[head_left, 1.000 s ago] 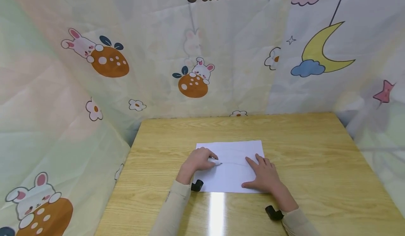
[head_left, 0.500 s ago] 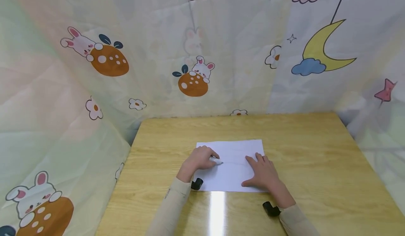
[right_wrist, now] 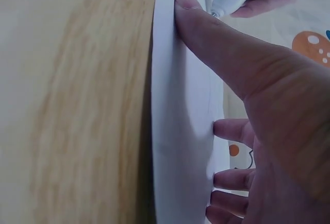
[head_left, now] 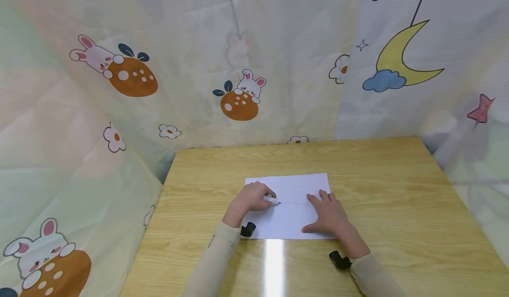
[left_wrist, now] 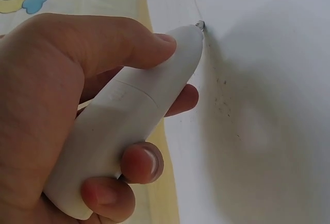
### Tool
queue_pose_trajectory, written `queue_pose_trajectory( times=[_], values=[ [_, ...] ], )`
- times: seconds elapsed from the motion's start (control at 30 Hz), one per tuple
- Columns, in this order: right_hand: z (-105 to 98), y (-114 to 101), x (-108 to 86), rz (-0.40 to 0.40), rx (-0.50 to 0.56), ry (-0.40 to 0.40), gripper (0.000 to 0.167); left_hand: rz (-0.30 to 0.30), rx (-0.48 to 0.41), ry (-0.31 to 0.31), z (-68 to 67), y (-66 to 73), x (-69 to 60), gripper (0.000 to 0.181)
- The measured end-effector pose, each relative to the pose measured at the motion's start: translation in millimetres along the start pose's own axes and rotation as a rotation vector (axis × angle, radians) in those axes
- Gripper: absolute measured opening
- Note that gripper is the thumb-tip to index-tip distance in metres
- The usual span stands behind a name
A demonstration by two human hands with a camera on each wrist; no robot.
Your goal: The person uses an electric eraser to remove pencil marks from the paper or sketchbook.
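Note:
A white sheet of paper (head_left: 286,228) lies on the wooden table, with a thin faint line running right from near its middle. My left hand (head_left: 250,199) grips a white, rounded electric eraser (left_wrist: 118,110), the thumb along its upper side and the fingers curled round its body. Its small tip touches the paper at the end of the line, and dark crumbs lie close by in the left wrist view. On the sheet's right part my right hand (head_left: 328,215) rests with spread fingers, holding nothing. The right wrist view shows its thumb (right_wrist: 206,23) near the paper's front edge.
The wooden table (head_left: 397,199) extends around the sheet on all sides. A printed fabric curtain (head_left: 179,67) with rabbits and a moon hangs behind and at both sides. Black wrist-camera mounts (head_left: 339,260) sit at both wrists.
The left hand has shifted slightly to the right over the paper, with the eraser's tip along the line. The right hand stays in place on the sheet. The head view has tilted a little.

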State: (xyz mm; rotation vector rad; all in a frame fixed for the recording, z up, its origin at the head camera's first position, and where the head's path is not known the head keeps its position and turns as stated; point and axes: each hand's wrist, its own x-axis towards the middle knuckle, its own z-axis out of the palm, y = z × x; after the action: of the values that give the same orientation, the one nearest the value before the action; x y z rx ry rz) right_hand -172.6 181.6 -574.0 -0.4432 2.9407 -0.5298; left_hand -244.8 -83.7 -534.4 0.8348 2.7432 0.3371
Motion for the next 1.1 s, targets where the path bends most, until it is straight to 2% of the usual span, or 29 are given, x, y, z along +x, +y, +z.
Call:
queue_pose_trajectory(
  times=[0.17,0.37,0.63,0.83,0.97,1.1],
  values=[
    [1.4,-2.4,0.3,0.000,0.008,0.009,0.107,0.018,-0.014,0.010,1.2,-1.4,-0.6,0.022],
    [2.3,-2.4,-2.0,0.000,0.017,-0.002,0.108,-0.011,-0.020,-0.010,2.6,-4.5,-2.3,0.023],
    [0.1,-1.2,-2.4,-0.005,0.012,0.007,0.107,0.027,-0.053,0.002,3.3,-4.3,2.3,0.023],
    [1.5,1.3,-4.3,0.002,0.017,0.000,0.108,0.002,-0.049,-0.007,6.1,-6.9,0.8,0.023],
    [4.1,2.9,-2.7,-0.002,0.010,0.008,0.109,0.022,-0.057,-0.002,8.0,-5.9,3.9,0.022],
    [4.8,4.1,-0.2,0.000,0.010,0.008,0.109,0.013,-0.056,-0.005,7.1,-5.4,6.2,0.023]
  ],
)
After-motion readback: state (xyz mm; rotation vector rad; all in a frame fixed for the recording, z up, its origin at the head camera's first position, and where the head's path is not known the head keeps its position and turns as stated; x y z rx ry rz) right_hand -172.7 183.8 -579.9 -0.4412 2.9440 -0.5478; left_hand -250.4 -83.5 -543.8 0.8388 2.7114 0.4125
